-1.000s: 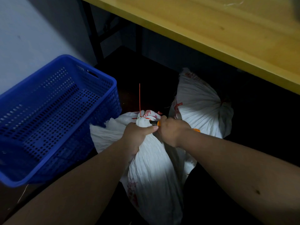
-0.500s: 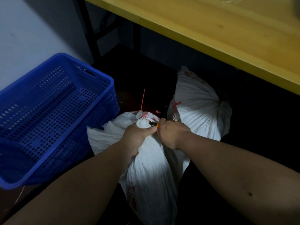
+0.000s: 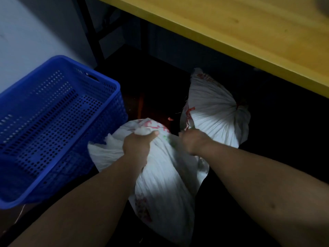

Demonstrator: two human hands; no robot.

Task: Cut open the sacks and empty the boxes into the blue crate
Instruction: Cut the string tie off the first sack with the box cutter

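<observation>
**Both hands on the near sack, crate waiting at the left**

Closest to me, my two forearms reach in from the bottom edge toward the near sack (image 3: 165, 182), a white woven bag with red print that lies on the dark floor (image 3: 267, 175). My left hand (image 3: 138, 145) has its grip closed round the bunched neck of that sack, with a wad of white fabric showing above the knuckles and the thumb lying across it. My right hand (image 3: 193, 141) is curled into a fist at the right side of the same neck, touching the fabric; the frame is smeared with motion there, so I cannot tell whether that grip holds anything. A looser fold of white material spreads out to the left of the sack, up against the blue crate (image 3: 99, 82).

The crate stands at my left, just beside the near sack, tilted toward me so that I see its perforated floor and walls; I see nothing inside it.

Beyond my right hand lies a second sack (image 3: 215, 111), white too, gathered tight to a knot on its right side. A small red scrap (image 3: 170, 119) lies on the floor between the two sacks.

Farthest off, the yellow wooden bench (image 3: 231, 27) crosses the top of the view, with a dark metal leg (image 3: 94, 38) and a pale wall (image 3: 32, 32) at the left.
</observation>
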